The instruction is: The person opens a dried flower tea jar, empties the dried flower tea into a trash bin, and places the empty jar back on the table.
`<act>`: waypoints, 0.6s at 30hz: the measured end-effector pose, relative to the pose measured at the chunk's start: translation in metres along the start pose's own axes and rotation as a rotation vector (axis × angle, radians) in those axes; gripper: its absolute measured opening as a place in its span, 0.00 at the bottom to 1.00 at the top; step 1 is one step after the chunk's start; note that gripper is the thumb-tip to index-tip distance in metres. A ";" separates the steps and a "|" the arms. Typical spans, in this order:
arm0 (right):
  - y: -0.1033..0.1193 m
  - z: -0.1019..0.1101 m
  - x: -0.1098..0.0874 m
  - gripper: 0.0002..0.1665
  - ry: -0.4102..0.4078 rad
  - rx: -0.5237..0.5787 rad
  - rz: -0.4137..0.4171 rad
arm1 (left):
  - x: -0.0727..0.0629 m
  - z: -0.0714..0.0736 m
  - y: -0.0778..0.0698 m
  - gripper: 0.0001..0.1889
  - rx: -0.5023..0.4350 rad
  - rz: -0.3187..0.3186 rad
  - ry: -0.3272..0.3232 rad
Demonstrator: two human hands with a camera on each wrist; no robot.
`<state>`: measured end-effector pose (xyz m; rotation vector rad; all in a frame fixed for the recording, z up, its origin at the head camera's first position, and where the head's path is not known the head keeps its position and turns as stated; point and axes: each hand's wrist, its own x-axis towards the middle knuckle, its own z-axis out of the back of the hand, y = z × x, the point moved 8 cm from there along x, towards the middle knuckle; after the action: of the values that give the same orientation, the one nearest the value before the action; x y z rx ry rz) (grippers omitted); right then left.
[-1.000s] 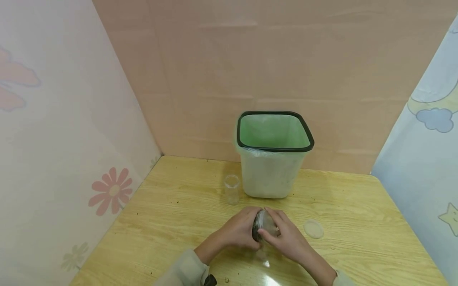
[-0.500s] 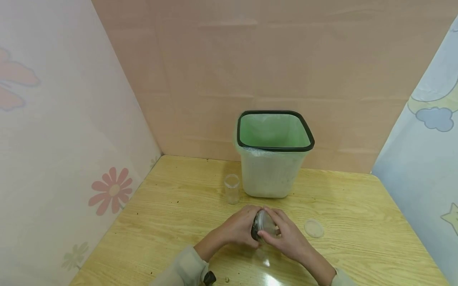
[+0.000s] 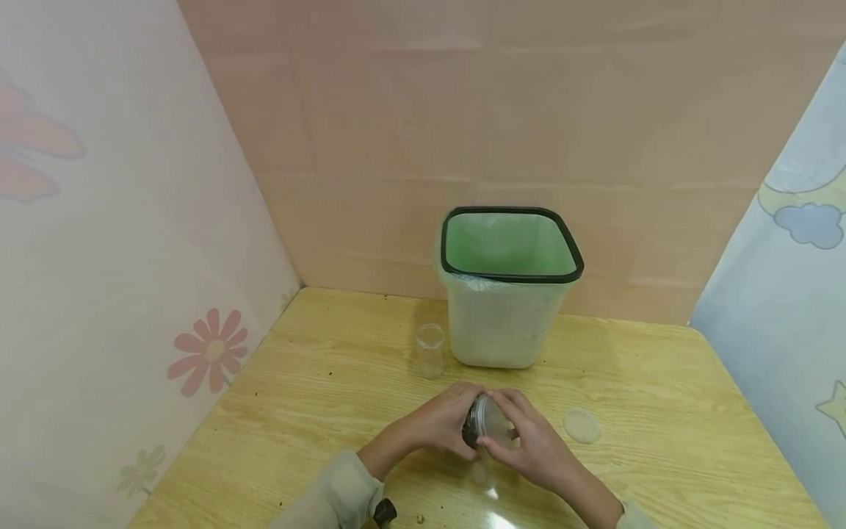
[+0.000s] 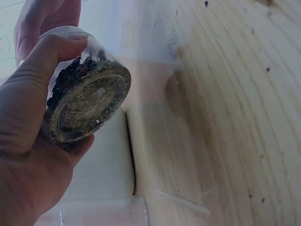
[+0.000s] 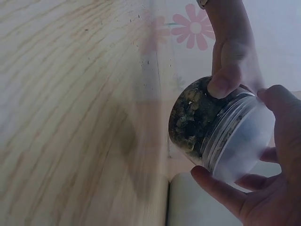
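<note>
A clear plastic jar (image 4: 91, 96) of dark, dried, flaky bits is held tilted over the table, its base toward the left side. My left hand (image 3: 441, 420) wraps round the jar's body, with the thumb on its side in the left wrist view. On the jar's mouth sits a translucent ridged lid (image 5: 244, 136). The fingertips of my right hand (image 3: 537, 448) grip the lid's rim, thumb on one side and fingers on the other. Part of the jar is hidden behind the left hand in the head view.
Behind the hands stands a pale green bin (image 3: 496, 327) with a black rim and a liner bag. A clear cup (image 3: 431, 356) is at its left. To the right, a translucent disc (image 3: 581, 426) lies flat on the wooden table (image 3: 661, 441). Small dark crumbs dot the tabletop.
The fingers of my right hand have shifted slightly on the lid. My left hand and the jar stay almost in place, and the head view has moved a little.
</note>
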<state>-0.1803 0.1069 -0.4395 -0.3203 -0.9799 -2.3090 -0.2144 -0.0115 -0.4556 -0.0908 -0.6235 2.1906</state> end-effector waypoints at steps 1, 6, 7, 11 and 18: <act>0.001 0.000 -0.001 0.41 -0.007 -0.008 0.010 | 0.000 0.000 -0.001 0.51 0.011 -0.008 0.001; 0.000 0.003 -0.002 0.38 -0.033 -0.011 -0.025 | 0.000 0.004 -0.005 0.50 0.057 -0.008 -0.013; -0.002 0.003 -0.001 0.38 -0.031 -0.003 -0.053 | 0.001 0.005 -0.005 0.51 0.067 0.004 -0.017; -0.010 0.003 0.001 0.37 -0.001 0.059 -0.192 | 0.001 0.009 -0.002 0.55 0.084 0.053 -0.018; -0.020 -0.006 0.007 0.40 0.078 0.133 -0.378 | 0.002 0.009 0.003 0.54 0.078 0.110 -0.007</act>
<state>-0.1978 0.1110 -0.4520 0.0137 -1.2328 -2.5490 -0.2198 -0.0152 -0.4487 -0.0780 -0.5483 2.3195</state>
